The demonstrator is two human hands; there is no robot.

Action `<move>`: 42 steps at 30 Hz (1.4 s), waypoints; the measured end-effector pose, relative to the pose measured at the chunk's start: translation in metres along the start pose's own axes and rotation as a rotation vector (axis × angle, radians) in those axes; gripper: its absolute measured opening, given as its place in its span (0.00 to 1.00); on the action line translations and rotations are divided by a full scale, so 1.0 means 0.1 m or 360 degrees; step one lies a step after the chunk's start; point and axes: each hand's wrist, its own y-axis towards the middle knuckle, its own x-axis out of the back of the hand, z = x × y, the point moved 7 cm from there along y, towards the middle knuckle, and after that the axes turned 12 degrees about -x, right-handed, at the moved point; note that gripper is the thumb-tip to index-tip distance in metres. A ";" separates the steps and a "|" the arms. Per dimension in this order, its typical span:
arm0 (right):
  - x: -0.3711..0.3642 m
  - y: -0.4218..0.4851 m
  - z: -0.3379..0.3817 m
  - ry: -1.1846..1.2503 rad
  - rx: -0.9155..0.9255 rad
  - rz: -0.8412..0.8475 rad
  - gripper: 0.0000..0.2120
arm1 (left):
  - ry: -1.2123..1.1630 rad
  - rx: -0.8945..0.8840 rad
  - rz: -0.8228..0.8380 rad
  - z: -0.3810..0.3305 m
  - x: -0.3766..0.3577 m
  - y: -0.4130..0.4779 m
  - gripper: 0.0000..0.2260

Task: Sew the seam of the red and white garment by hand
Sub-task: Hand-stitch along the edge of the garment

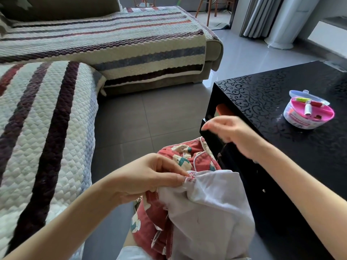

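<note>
Over on the left, the left hand (150,177) pinches the gathered seam edge of the red and white garment (210,203) between thumb and fingertips (183,174), right where red print meets white lining. The garment lies bunched in the person's lap, just beside the black surface (262,102). That pinch looks like the anchor: my read is the fold wants holding flat and taut so each stitch lands close to the edge and evenly spaced.

Moving right, the right hand (232,134) hangs up above the garment, well apart from it and blurred. I cannot tell whether its fingers are closed on a needle, and no needle or thread shows. If this is a thread pull, it should run smoothly until snug, not so hard that the seam puckers.

Far right, a round sewing box (300,121) stands on the surface, its clear lid (308,95) tipped up behind it. Its pink tray holds a white spool (307,109), a red one (316,104) and a green-yellow one (300,99)
</note>
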 end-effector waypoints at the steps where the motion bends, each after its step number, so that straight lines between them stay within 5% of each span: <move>1: -0.22 -0.18 0.10 -0.0016 0.0050 0.0236 0.06 | -0.0009 -0.0006 0.0004 0.00 0.01 0.00 0.05; 4: -0.59 -0.53 0.21 -0.0013 0.0126 0.0647 0.10 | -0.0016 -0.0025 0.0050 -0.01 0.00 0.01 0.06; 9: -0.71 -0.64 0.26 -0.0093 0.0170 0.0784 0.35 | 0.0024 -0.0057 0.0081 -0.04 -0.01 0.02 0.06; 15: -0.73 -0.67 0.35 -0.0136 0.0175 0.0862 0.04 | 0.0116 -0.0056 0.0168 -0.08 -0.07 0.02 0.06; 22: -0.67 -0.67 0.39 -0.0364 0.0162 0.0865 0.10 | 0.0168 -0.0048 0.0159 -0.08 -0.10 0.03 0.05; 28: -0.49 -0.57 0.43 0.0044 0.0014 0.0711 0.06 | 0.0211 -0.0032 0.0212 -0.09 -0.12 -0.01 0.08; 32: -0.21 -0.34 0.38 0.0089 -0.0039 0.0348 0.10 | 0.0253 -0.0015 0.0256 -0.09 -0.13 -0.03 0.05; 39: 0.40 0.02 0.21 -0.0906 0.0168 -0.1105 0.08 | 0.0310 0.0032 0.0322 -0.13 -0.18 -0.10 0.06; 42: 0.57 0.06 0.06 -0.0993 0.0018 -0.1388 0.10 | 0.0254 0.0040 0.0319 -0.15 -0.21 -0.11 0.07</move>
